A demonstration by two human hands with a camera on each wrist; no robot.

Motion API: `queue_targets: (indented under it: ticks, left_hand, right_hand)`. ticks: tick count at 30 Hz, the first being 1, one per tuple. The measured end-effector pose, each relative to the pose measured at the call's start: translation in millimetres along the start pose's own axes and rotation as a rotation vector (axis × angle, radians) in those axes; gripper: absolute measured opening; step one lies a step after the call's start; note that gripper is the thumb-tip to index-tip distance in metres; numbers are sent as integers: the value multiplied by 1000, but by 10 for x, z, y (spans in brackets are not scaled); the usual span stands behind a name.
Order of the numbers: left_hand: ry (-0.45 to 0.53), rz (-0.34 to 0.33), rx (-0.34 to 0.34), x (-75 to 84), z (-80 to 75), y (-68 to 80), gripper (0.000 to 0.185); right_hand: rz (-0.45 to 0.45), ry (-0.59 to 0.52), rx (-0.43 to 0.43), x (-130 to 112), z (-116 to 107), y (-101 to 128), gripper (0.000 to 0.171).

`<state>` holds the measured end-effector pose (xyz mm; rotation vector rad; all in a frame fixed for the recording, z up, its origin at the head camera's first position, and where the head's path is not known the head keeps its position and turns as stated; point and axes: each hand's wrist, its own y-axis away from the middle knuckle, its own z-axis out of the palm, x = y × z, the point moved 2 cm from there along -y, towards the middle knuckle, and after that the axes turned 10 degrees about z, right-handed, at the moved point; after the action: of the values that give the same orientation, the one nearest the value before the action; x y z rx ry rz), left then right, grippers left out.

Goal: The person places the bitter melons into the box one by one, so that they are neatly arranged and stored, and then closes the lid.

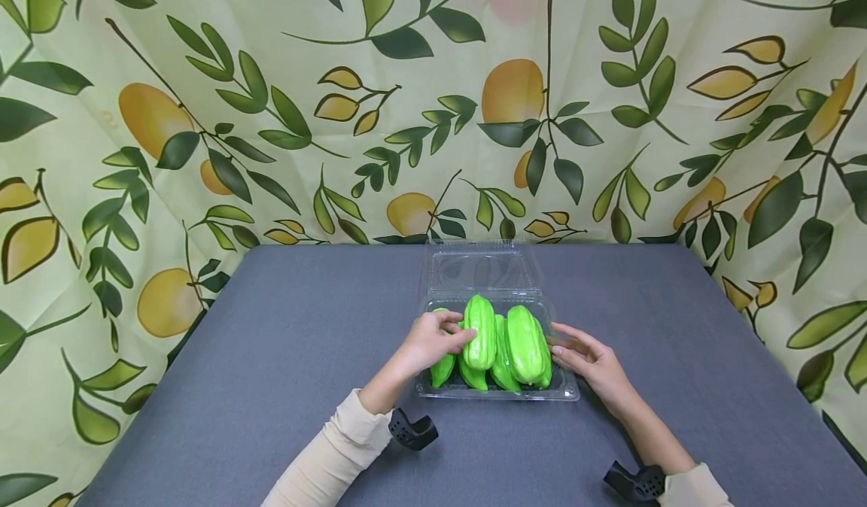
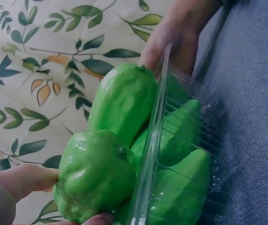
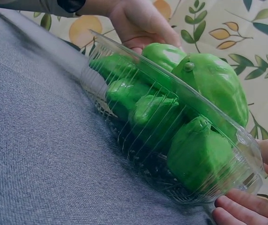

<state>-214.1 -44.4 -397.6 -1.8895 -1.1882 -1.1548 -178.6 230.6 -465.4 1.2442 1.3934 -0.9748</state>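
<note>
A clear plastic clamshell box [image 1: 497,395] stands with its lid [image 1: 484,268] raised behind it. Several glossy, lumpy green pepper-shaped vegetables lie in it, including a long one [image 1: 525,344] on top at the right. My left hand [image 1: 428,341] pinches another green pepper-shaped vegetable [image 1: 479,332] between thumb and fingers, above the lower ones. In the left wrist view this held vegetable [image 2: 94,176] sits at the box's rim. On the other side, my right hand [image 1: 596,364] touches the box's right wall; its extended fingers [image 3: 246,206] lie against the plastic in the right wrist view.
The box rests on a table with a grey-blue cloth [image 1: 305,326]. Behind and beside the table hangs a curtain [image 1: 433,93] printed with leaves and orange fruit. Each wrist wears a black strap mount, such as the left one [image 1: 412,430].
</note>
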Motion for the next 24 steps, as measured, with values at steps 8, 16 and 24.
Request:
queue_targets:
  ticks: [8, 16, 24]
  left_hand:
    - [-13, -13, -36, -31, -25, 9, 51]
    - [-4, -41, -30, -64, -86, 61, 53]
    - [-55, -56, -18, -53, -132, 132, 54]
  right_hand:
    - [-14, -33, -5, 7, 73, 2, 49]
    - [-4, -47, 13, -30, 202, -25, 48]
    - [-4, -1, 43, -98, 292, -25, 46]
